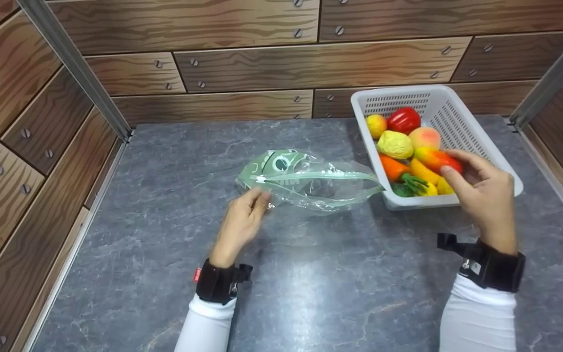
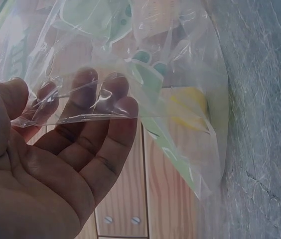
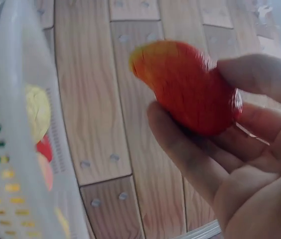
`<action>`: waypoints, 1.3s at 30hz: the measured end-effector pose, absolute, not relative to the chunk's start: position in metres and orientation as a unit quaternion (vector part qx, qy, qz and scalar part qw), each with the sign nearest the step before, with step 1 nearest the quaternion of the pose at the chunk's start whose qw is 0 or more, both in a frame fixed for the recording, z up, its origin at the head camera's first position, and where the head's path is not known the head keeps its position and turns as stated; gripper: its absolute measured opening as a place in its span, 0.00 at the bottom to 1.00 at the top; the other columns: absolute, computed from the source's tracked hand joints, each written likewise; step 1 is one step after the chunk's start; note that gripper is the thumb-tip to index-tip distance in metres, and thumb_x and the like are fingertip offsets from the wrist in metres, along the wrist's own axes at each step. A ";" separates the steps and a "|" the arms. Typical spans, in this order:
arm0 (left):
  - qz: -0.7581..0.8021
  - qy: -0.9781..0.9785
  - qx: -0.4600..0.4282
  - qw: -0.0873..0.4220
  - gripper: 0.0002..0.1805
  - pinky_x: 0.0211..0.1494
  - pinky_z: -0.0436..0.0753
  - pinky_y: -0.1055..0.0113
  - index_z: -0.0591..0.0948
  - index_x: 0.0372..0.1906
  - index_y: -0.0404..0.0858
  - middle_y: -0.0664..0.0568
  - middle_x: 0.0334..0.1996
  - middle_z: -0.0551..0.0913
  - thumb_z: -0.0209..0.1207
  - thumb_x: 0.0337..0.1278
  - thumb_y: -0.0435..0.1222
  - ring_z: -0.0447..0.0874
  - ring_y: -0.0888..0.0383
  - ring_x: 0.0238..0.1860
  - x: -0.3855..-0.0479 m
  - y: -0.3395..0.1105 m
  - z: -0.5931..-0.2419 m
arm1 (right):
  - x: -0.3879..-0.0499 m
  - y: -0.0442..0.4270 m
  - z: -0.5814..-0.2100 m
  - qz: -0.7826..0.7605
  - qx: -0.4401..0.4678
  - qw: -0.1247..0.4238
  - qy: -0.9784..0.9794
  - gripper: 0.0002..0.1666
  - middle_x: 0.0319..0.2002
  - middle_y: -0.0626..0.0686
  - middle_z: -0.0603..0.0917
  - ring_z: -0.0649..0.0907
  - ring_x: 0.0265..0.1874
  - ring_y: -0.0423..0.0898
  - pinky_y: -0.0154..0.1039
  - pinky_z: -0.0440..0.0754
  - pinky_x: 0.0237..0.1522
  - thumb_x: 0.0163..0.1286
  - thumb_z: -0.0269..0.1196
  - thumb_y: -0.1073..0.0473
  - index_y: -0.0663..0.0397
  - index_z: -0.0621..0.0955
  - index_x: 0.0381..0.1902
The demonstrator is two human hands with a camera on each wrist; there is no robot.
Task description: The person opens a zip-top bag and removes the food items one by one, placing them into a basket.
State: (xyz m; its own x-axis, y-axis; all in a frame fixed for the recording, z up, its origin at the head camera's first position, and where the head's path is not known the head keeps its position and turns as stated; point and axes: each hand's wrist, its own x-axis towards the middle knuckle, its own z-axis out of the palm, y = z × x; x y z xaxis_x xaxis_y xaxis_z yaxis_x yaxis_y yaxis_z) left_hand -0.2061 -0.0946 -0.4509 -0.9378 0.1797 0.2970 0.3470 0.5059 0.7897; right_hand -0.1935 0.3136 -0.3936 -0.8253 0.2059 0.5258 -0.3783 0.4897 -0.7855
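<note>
My left hand pinches the near edge of a clear plastic zip bag between thumb and forefinger. The bag has a green print with a large eye and lies across the middle of the table. In the left wrist view, its film covers the fingertips, and a yellow patch shows by the bag, inside or behind I cannot tell. With thumb and fingers, my right hand grips a red and yellow mango. In the head view it is over the front right part of the white basket.
Inside the basket are a red bell pepper, a peach, a carrot, a crinkled pale yellow piece and several other yellow pieces. Wood-patterned walls stand behind the grey table and along its sides.
</note>
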 end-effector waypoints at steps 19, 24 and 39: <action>-0.471 -0.863 -0.153 0.100 0.16 0.32 0.77 0.62 0.79 0.35 0.38 0.50 0.25 0.81 0.52 0.81 0.42 0.76 0.58 0.27 -0.206 -0.094 -0.451 | -0.230 0.331 -0.431 0.355 -0.009 0.280 -0.892 0.19 0.52 0.69 0.86 0.79 0.40 0.34 0.17 0.68 0.42 0.66 0.71 0.69 0.67 0.85 0.55; -0.475 -0.861 -0.156 0.097 0.16 0.30 0.74 0.65 0.78 0.33 0.39 0.51 0.24 0.79 0.52 0.81 0.42 0.73 0.60 0.26 -0.206 -0.094 -0.452 | -0.235 0.331 -0.439 0.343 0.005 0.269 -0.900 0.19 0.53 0.71 0.84 0.82 0.49 0.64 0.26 0.67 0.45 0.66 0.71 0.69 0.69 0.84 0.54; -0.468 -0.864 -0.160 0.096 0.17 0.32 0.78 0.62 0.78 0.34 0.40 0.51 0.25 0.80 0.51 0.81 0.44 0.76 0.58 0.27 -0.206 -0.094 -0.451 | -0.238 0.332 -0.445 0.350 0.010 0.251 -0.903 0.18 0.54 0.71 0.83 0.83 0.49 0.67 0.20 0.69 0.46 0.65 0.69 0.72 0.72 0.84 0.53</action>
State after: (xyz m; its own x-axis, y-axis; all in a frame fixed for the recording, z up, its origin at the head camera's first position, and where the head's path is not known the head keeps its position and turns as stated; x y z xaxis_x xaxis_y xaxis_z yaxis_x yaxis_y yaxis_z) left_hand -0.2058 -0.0940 -0.4514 -0.9306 0.1866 0.3148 0.3656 0.5103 0.7784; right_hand -0.2384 0.3320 -0.4454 -0.8738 0.1582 0.4599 -0.1928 0.7554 -0.6262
